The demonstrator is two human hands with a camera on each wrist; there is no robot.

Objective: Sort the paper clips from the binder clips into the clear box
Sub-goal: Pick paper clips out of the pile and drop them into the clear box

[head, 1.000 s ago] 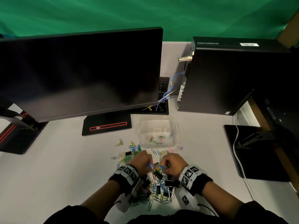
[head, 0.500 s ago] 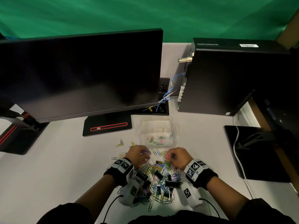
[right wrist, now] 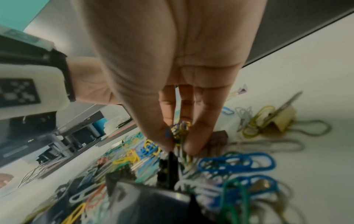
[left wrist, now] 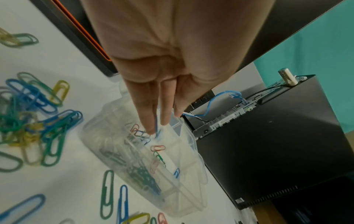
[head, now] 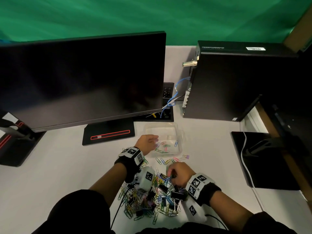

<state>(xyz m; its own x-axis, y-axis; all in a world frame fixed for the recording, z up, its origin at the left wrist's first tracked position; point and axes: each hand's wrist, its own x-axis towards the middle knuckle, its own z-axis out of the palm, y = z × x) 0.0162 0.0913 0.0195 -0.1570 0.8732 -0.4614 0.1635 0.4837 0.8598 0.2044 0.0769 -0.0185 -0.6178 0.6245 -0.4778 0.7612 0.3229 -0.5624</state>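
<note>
The sorting looks to be at an early stage: only a handful of paper clips (head: 164,148) lie in the clear box (head: 179,132), while the mixed pile (head: 152,200) of coloured paper clips and black binder clips (head: 177,195) close to the person is large, and a few loose clips (head: 166,160) lie scattered on the table (head: 59,174) between pile and box. The left hand (head: 146,143) reaches over the box's near edge, its fingers (left wrist: 148,119) straight and pointing down with a blue clip (left wrist: 156,126) between them, seemingly being dropped in. The right hand (head: 179,173) is low over the pile, its fingers (right wrist: 164,136) pinched on a small bunch of tangled clips (right wrist: 180,128). Binder clips are threaded through the heap, so clips probably need teasing apart as they come. A monitor (head: 81,81) on its stand (head: 108,132) and a black computer case (head: 236,81) stand just behind the box, with blue cables (head: 175,93) between them, none blocking the short path.
</note>
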